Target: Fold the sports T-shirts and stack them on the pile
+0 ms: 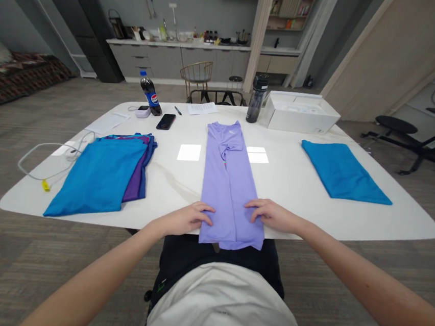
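Note:
A pair of lavender pants (218,194) lies lengthwise before me, waistband toward the far side of the table. Its leg ends hang slightly over the near edge. My left hand (187,218) rests on the left border of the lower leg, fingers stretched over the fabric. On the opposite border, my right hand (270,214) touches the cloth with its fingers apart and slightly bent. To the left is a stack of folded garments, a blue one (95,172) on top of purple (134,183) and navy ones. Another folded blue garment (345,173) lies at the right.
The white table (293,211) also carries a cola bottle (151,94), a phone (166,121), a pen (178,110), papers (202,108), a dark tumbler (257,99) and a white box (301,114). A pale cable (36,144) loops over the left edge.

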The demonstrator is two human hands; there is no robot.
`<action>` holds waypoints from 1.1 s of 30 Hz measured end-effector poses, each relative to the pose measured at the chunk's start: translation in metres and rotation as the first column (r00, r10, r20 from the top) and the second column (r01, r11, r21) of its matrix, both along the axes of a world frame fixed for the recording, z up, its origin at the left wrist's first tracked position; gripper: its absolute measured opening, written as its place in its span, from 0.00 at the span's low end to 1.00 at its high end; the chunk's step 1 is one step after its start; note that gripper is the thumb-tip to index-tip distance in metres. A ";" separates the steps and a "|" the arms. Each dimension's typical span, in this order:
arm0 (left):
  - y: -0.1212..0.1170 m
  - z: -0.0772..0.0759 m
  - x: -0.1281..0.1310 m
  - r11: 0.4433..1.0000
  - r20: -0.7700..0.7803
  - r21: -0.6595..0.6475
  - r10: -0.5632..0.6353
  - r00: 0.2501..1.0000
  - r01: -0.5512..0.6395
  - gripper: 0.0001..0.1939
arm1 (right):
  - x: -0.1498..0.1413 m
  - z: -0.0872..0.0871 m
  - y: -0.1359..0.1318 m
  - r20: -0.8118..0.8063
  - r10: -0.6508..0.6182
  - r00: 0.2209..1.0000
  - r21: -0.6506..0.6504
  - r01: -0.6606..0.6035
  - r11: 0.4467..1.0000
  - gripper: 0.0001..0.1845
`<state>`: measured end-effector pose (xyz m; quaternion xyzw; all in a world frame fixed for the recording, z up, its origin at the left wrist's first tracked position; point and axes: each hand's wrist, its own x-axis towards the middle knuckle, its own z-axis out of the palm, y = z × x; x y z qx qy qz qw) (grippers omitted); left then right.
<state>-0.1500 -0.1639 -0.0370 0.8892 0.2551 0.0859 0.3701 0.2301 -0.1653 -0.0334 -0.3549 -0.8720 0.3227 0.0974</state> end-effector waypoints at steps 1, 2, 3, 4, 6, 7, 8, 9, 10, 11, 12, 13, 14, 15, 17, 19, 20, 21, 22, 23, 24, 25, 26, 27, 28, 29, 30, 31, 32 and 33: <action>-0.001 0.002 0.000 1.000 -0.006 0.011 -0.005 1.000 0.005 0.16 | 0.007 0.001 -0.001 0.023 -0.007 1.000 -0.010 0.007 1.000 0.22; -0.003 0.003 0.001 1.000 -0.009 0.024 -0.011 1.000 0.011 0.14 | 0.013 0.001 -0.002 0.045 -0.014 0.999 -0.016 0.015 1.000 0.19; -0.004 0.003 0.002 0.999 -0.010 0.038 -0.017 1.000 0.017 0.13 | 0.017 0.002 -0.003 0.065 -0.020 0.998 -0.017 0.021 1.000 0.16; -0.005 0.004 0.004 0.998 -0.007 0.053 -0.019 1.000 0.020 0.13 | 0.018 0.003 -0.004 0.080 -0.026 0.996 -0.015 0.028 1.000 0.12; -0.008 0.004 0.008 0.997 0.008 0.078 -0.009 1.000 0.008 0.11 | 0.017 0.005 -0.007 0.093 -0.041 0.995 -0.006 0.041 0.999 0.07; -0.008 0.005 0.010 0.997 0.021 0.079 0.000 1.000 -0.001 0.11 | 0.014 0.008 -0.007 0.088 -0.048 0.995 -0.009 0.049 0.999 0.06; -0.007 0.007 0.014 0.998 0.039 0.062 0.016 0.999 -0.018 0.11 | 0.010 0.011 -0.007 0.069 -0.058 0.996 -0.025 0.060 0.998 0.07; -0.005 0.009 0.017 0.998 0.066 0.022 0.049 0.997 -0.051 0.11 | 0.007 0.015 -0.005 0.035 -0.073 0.997 -0.059 0.075 0.995 0.07; -0.001 0.013 0.021 0.994 0.100 -0.042 0.106 0.989 -0.102 0.11 | 0.004 0.020 0.000 -0.011 -0.100 0.995 -0.109 0.098 0.989 0.08; 0.006 0.017 0.025 0.977 0.140 -0.127 0.188 0.972 -0.171 0.11 | 0.001 0.025 0.007 -0.068 -0.143 0.987 -0.169 0.130 0.977 0.08; 0.015 0.021 0.029 0.941 0.188 -0.225 0.296 0.937 -0.252 0.12 | 0.000 0.030 0.016 -0.137 -0.206 0.969 -0.232 0.171 0.958 0.09; 0.027 0.025 0.034 0.884 0.238 -0.326 0.420 0.876 -0.335 0.13 | -0.001 0.033 0.029 -0.211 -0.283 0.936 -0.294 0.215 0.931 0.10; 0.042 0.028 0.039 0.812 0.286 -0.424 0.540 0.791 -0.401 0.15 | 0.000 0.035 0.044 -0.280 -0.362 0.889 -0.350 0.257 0.901 0.11; 0.059 0.030 0.044 0.738 0.327 -0.513 0.640 0.695 -0.439 0.16 | 0.001 0.035 0.060 -0.333 -0.433 0.838 -0.392 0.294 0.871 0.12; 0.096 0.029 0.053 0.598 0.340 -0.666 0.776 0.531 -0.446 0.20 | 0.003 0.028 0.096 -0.376 -0.534 0.757 -0.426 0.370 0.825 0.14; 0.132 0.024 0.059 0.451 0.237 -0.773 0.858 0.455 -0.447 0.29 | 0.003 0.014 0.128 -0.307 -0.589 0.747 -0.360 0.482 0.799 0.15; 0.149 0.019 0.061 0.374 0.157 -0.799 0.885 0.438 -0.470 0.34 | 0.002 0.005 0.142 -0.246 -0.614 0.750 -0.291 0.547 0.785 0.15; 0.163 0.015 0.062 0.307 0.076 -0.803 0.903 0.422 -0.511 0.38 | 0.000 -0.003 0.154 -0.181 -0.643 0.744 -0.213 0.609 0.764 0.16; 0.176 0.011 0.062 0.259 0.011 -0.787 0.913 0.407 -0.560 0.40 | -0.002 -0.010 0.163 -0.120 -0.676 0.727 -0.136 0.662 0.737 0.18; 0.186 0.007 0.062 0.240 -0.029 -0.755 0.917 0.397 -0.610 0.41 | -0.005 -0.016 0.171 -0.071 -0.709 0.702 -0.069 0.705 0.706 0.20; 0.195 0.003 0.061 0.255 -0.042 -0.711 0.915 0.401 -0.656 0.41 | -0.009 -0.020 0.177 -0.038 -0.739 0.673 -0.016 0.739 0.674 0.22; 0.202 0.000 0.060 0.302 -0.030 -0.654 0.906 0.423 -0.693 0.40 | -0.012 -0.023 0.182 -0.015 -0.760 0.650 0.024 0.760 0.649 0.25; 0.207 -0.003 0.059 0.373 -0.004 -0.587 0.886 0.463 -0.718 0.38 | -0.016 -0.025 0.187 -0.001 -0.771 0.637 0.058 0.770 0.636 0.26; 0.212 -0.005 0.059 0.451 0.025 -0.510 0.859 0.512 -0.732 0.34 | -0.018 -0.025 0.192 0.009 -0.771 0.637 0.087 0.767 0.635 0.27; 0.215 -0.008 0.058 0.518 0.051 -0.429 0.832 0.553 -0.740 0.29 | -0.021 -0.025 0.196 0.016 -0.761 0.648 0.107 0.756 0.646 0.26; 0.217 -0.010 0.058 0.567 0.074 -0.355 0.810 0.582 -0.744 0.24 | -0.022 -0.026 0.201 0.023 -0.747 0.664 0.120 0.740 0.662 0.23; 0.219 -0.012 0.058 0.593 0.093 -0.298 0.798 0.595 -0.748 0.18 | -0.023 -0.026 0.204 0.026 -0.731 0.682 0.125 0.724 0.679 0.19; 0.219 -0.014 0.059 0.600 0.110 -0.263 0.797 0.594 -0.756 0.13 | -0.023 -0.026 0.208 0.023 -0.716 0.697 0.126 0.709 0.694 0.15; 0.219 -0.016 0.059 0.597 0.132 -0.250 0.801 0.584 -0.763 0.11 | -0.022 -0.027 0.210 0.011 -0.705 0.709 0.128 0.698 0.705 0.13; 0.219 -0.017 0.059 0.590 0.159 -0.259 0.807 0.569 -0.765 0.11 | -0.021 -0.028 0.212 -0.013 -0.697 0.717 0.130 0.692 0.710 0.12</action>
